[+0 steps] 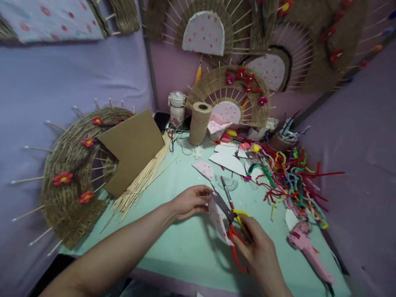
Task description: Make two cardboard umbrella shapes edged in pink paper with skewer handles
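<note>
My left hand (pixel 194 201) pinches a white piece of fabric with pink dots (pixel 217 222) near its upper edge. In my right hand (pixel 259 251) is a pair of scissors (pixel 223 206) with red and yellow handles, fingers wrapped through the loops. The blades lie along the upper end of the fabric, close to my left fingertips; whether they are cutting into it I cannot tell. Just beyond, another dotted half-round piece (pixel 204 169) lies on the table. A pen (pixel 227 192) rests on a clear protractor (pixel 230 182) past the scissors.
Right of my hands are a pink glue gun (pixel 312 253) and a heap of colored pipe cleaners (pixel 293 177). To the left, a woven fan (pixel 71 165), cardboard (pixel 133 148) and thin sticks (pixel 139 185). A twine spool (pixel 199 126) and a lidded jar (pixel 177 109) stand behind.
</note>
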